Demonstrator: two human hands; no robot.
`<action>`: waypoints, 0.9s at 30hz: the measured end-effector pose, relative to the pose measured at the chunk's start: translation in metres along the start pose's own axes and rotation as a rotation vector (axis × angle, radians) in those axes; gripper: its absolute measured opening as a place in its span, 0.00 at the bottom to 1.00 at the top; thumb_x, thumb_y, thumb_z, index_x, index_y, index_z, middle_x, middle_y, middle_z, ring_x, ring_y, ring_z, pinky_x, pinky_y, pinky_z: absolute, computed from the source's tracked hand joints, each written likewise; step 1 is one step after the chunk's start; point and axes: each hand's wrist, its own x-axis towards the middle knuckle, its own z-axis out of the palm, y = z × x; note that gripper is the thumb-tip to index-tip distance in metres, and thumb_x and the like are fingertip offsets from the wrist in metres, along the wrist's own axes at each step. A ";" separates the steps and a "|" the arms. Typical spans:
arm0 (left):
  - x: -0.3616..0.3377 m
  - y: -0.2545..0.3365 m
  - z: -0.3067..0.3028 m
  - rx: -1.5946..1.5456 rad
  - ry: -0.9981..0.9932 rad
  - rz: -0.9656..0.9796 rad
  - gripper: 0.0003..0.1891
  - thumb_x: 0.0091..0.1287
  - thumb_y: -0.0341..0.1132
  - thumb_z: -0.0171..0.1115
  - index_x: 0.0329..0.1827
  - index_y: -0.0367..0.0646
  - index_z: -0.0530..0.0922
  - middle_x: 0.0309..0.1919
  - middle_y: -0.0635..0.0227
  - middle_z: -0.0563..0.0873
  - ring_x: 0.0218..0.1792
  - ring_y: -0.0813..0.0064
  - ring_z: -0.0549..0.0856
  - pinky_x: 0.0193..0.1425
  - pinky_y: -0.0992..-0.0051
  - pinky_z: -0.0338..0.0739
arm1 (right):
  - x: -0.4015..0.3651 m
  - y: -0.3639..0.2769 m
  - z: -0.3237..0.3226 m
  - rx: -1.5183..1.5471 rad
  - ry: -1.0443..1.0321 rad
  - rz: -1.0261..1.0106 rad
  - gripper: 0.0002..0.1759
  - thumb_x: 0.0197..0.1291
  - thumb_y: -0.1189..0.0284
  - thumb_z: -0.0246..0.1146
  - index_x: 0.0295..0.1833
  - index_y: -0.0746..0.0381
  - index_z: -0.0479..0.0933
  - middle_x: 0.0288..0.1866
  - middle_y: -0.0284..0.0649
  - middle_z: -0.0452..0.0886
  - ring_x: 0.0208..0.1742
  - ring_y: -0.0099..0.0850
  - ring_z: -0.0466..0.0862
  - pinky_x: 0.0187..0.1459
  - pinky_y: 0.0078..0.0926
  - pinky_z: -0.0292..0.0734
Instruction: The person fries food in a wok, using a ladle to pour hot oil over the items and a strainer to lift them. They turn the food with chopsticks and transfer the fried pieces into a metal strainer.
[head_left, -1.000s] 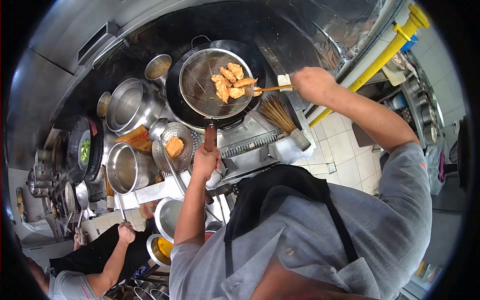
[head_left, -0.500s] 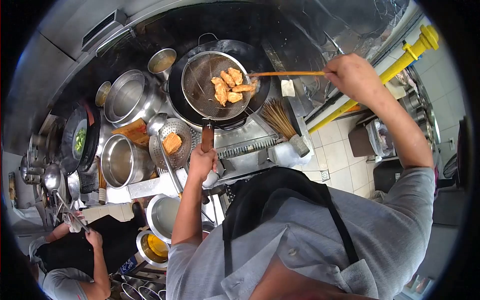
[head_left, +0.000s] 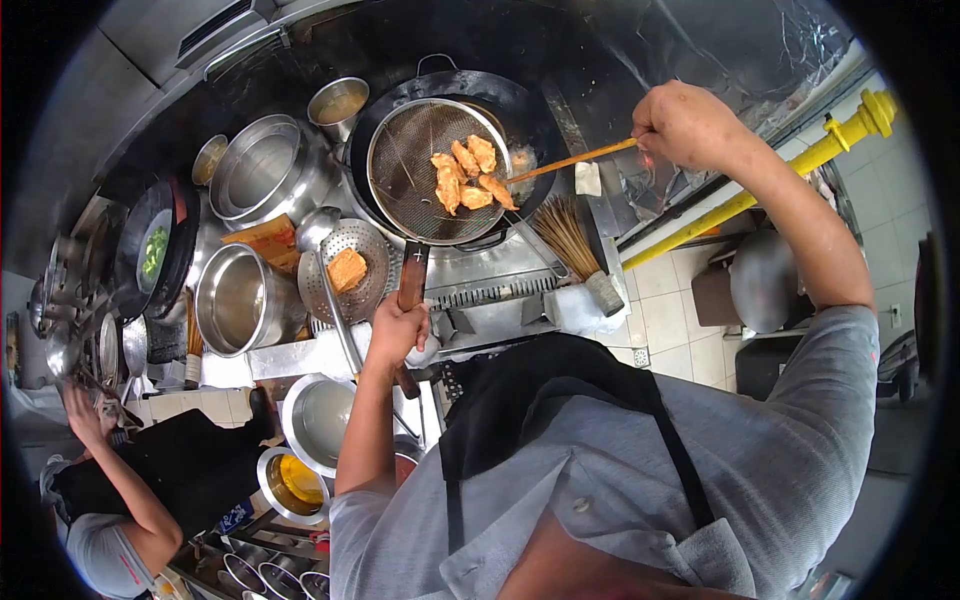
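Note:
My left hand (head_left: 398,330) is wrapped round the wooden handle of a mesh strainer (head_left: 400,180), which sits over a black wok (head_left: 540,110). Several golden fried pieces (head_left: 447,185), which look like battered chicken, lie on the right half of the mesh. From the right, my right hand (head_left: 685,125) grips long wooden chopsticks (head_left: 580,159); whether one or two sticks are there is hard to see. Their tips touch the fried piece nearest the strainer's right rim. Oil bubbles in the wok beside that rim.
A perforated ladle (head_left: 345,240) holding a fried block, a metal ladle (head_left: 316,228) and steel pots (head_left: 235,300) stand left. A bamboo brush (head_left: 568,240) lies right of the wok. A yellow pipe (head_left: 800,165) runs along the right. A co-worker's arm (head_left: 125,480) is at lower left.
My right hand has shifted slightly left and up, tilting the chopsticks down to the lower right fried piece. That piece has turned. The co-worker's hand has moved away from the ladle handle.

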 end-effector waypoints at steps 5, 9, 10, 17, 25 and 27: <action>0.003 -0.005 -0.005 0.008 -0.018 0.014 0.04 0.63 0.25 0.55 0.34 0.37 0.69 0.17 0.69 0.74 0.11 0.79 0.72 0.12 0.78 0.65 | 0.004 -0.006 -0.007 -0.089 0.097 -0.071 0.05 0.50 0.73 0.64 0.30 0.63 0.82 0.28 0.46 0.82 0.35 0.43 0.83 0.38 0.38 0.78; 0.002 -0.002 -0.005 -0.010 -0.017 0.012 0.04 0.64 0.24 0.54 0.34 0.37 0.67 0.15 0.70 0.72 0.10 0.80 0.69 0.11 0.78 0.64 | 0.005 -0.009 -0.012 -0.056 0.088 -0.061 0.04 0.49 0.73 0.65 0.29 0.63 0.82 0.28 0.46 0.82 0.36 0.43 0.84 0.39 0.37 0.78; 0.003 -0.002 -0.006 0.000 -0.019 0.009 0.04 0.65 0.24 0.54 0.34 0.37 0.67 0.15 0.70 0.72 0.10 0.80 0.69 0.11 0.78 0.64 | 0.005 -0.010 -0.012 -0.058 0.088 -0.059 0.04 0.49 0.73 0.65 0.29 0.63 0.82 0.28 0.46 0.82 0.36 0.43 0.84 0.39 0.37 0.78; 0.004 -0.005 -0.007 -0.018 -0.021 0.015 0.05 0.65 0.25 0.55 0.35 0.37 0.67 0.15 0.70 0.73 0.11 0.80 0.69 0.12 0.78 0.64 | 0.009 -0.007 -0.012 -0.063 0.104 -0.147 0.06 0.48 0.74 0.66 0.30 0.66 0.82 0.27 0.47 0.82 0.32 0.43 0.83 0.36 0.36 0.77; 0.002 0.001 -0.007 -0.022 -0.043 0.019 0.05 0.65 0.25 0.55 0.35 0.36 0.68 0.16 0.70 0.73 0.11 0.81 0.70 0.12 0.78 0.64 | 0.016 -0.001 -0.015 -0.026 0.090 -0.172 0.06 0.46 0.75 0.67 0.29 0.67 0.82 0.25 0.47 0.82 0.31 0.42 0.83 0.35 0.34 0.76; 0.005 -0.003 -0.008 -0.016 -0.047 0.010 0.05 0.65 0.25 0.55 0.35 0.36 0.67 0.16 0.70 0.73 0.11 0.80 0.70 0.12 0.78 0.65 | 0.020 0.002 -0.015 0.024 0.047 -0.159 0.06 0.45 0.76 0.68 0.29 0.67 0.81 0.25 0.47 0.81 0.30 0.41 0.83 0.34 0.33 0.76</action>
